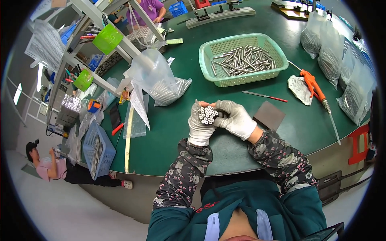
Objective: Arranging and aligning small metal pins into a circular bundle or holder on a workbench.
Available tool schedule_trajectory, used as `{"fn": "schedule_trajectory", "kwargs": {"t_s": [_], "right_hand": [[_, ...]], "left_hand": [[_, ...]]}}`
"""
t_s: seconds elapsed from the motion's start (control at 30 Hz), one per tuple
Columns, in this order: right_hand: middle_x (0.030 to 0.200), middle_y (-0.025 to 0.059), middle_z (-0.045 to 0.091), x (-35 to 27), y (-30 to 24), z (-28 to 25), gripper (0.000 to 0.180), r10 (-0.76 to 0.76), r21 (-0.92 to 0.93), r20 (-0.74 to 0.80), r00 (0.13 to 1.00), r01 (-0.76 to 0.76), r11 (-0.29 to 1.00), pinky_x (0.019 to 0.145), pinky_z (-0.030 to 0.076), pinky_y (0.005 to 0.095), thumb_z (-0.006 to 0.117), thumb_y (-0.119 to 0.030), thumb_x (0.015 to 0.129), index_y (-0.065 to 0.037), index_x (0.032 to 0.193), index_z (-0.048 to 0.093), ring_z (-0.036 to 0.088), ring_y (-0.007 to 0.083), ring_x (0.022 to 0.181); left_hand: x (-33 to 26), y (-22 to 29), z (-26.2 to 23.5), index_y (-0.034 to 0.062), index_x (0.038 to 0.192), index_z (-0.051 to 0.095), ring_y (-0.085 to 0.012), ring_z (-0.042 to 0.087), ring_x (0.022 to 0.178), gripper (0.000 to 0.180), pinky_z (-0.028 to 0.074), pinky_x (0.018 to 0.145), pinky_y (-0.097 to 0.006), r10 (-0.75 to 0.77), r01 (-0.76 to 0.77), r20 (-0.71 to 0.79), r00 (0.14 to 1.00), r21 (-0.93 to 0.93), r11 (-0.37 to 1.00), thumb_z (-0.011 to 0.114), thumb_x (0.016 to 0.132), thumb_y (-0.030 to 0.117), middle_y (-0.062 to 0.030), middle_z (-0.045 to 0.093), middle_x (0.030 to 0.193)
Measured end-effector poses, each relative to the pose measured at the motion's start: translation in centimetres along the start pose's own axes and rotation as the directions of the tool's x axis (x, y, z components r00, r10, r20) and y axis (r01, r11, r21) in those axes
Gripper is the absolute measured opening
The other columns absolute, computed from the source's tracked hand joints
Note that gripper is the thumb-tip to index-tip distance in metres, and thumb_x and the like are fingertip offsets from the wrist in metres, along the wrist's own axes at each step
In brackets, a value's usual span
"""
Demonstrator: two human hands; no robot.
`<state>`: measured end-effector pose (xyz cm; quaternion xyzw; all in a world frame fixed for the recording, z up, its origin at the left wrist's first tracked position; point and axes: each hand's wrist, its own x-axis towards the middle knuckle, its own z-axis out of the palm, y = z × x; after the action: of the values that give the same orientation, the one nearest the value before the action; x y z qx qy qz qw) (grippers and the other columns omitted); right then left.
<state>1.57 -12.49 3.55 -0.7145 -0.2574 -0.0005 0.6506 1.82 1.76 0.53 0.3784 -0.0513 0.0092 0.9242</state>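
My left hand (200,129) and my right hand (237,119), both in pale work gloves with bare fingertips, close around a bundle of short metal tubes (208,115). The tubes' round ends face up, and small dark holes show in their centres. The left hand wraps the bundle's left side; the right fingers press its right side. Beyond my hands stands a light green plastic basket (209,76) with many loose metal tubes (248,60) lying in it. To the right of the bundle are a thin file with a red handle (265,96) and a dark brown square pad (269,115).
An orange air gun (313,85) lies by a white cloth (299,90) on the right, near bags of metal parts (330,60). A bag of tubes (167,92) sits left. A blue basket (99,149) stands at the table's left edge. Other people (56,166) are farther off.
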Motion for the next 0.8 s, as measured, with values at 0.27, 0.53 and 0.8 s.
{"fn": "schedule_trajectory", "kwargs": {"t_s": [0.27, 0.53, 0.8], "right_hand": [[0.091, 0.0042, 0.055, 0.1, -0.6, 0.1, 0.040, 0.044, 0.066, 0.025, 0.999, -0.045, 0.997, 0.069, 0.045, 0.0215, 0.072, -0.009, 0.069, 0.002, 0.104, 0.055, 0.051, 0.0075, 0.074], [0.075, -0.0004, 0.052, 0.2, -0.9, 0.0, 0.041, 0.136, 0.113, 0.031, 0.990, -0.139, 0.984, 0.064, 0.043, 0.0194, 0.070, -0.010, 0.068, 0.001, 0.104, 0.055, 0.047, 0.0049, 0.068], [0.088, 0.0133, 0.059, -1.6, -5.4, -3.6, 0.055, -0.003, -0.569, -0.216, 0.976, -0.123, 0.813, 0.076, 0.044, 0.0359, 0.065, -0.027, 0.066, -0.001, 0.112, 0.049, 0.058, 0.0289, 0.085]], "left_hand": [[-0.2, 0.1, 0.8, 0.0044, 0.087, 0.047, -0.0199, 0.058, 0.072, 0.041, 0.050, 0.070, -0.033, 0.039, -0.019, -0.126, 0.991, 0.157, 0.987, 0.047, 0.085, 0.045, -0.0104, 0.057, 0.078], [0.4, 0.2, 0.1, 0.0090, 0.079, 0.054, -0.0239, 0.059, 0.076, 0.027, 0.051, 0.070, -0.038, -0.098, 0.098, 0.011, 0.995, -0.223, 0.970, 0.052, 0.085, 0.035, -0.0106, 0.059, 0.077], [0.0, -1.2, -0.3, 0.0073, 0.093, 0.047, -0.0137, 0.055, 0.070, 0.023, 0.050, 0.068, -0.028, 0.106, -0.137, 0.104, 0.989, 0.365, 0.921, 0.059, 0.082, 0.024, -0.0026, 0.054, 0.079]]}}
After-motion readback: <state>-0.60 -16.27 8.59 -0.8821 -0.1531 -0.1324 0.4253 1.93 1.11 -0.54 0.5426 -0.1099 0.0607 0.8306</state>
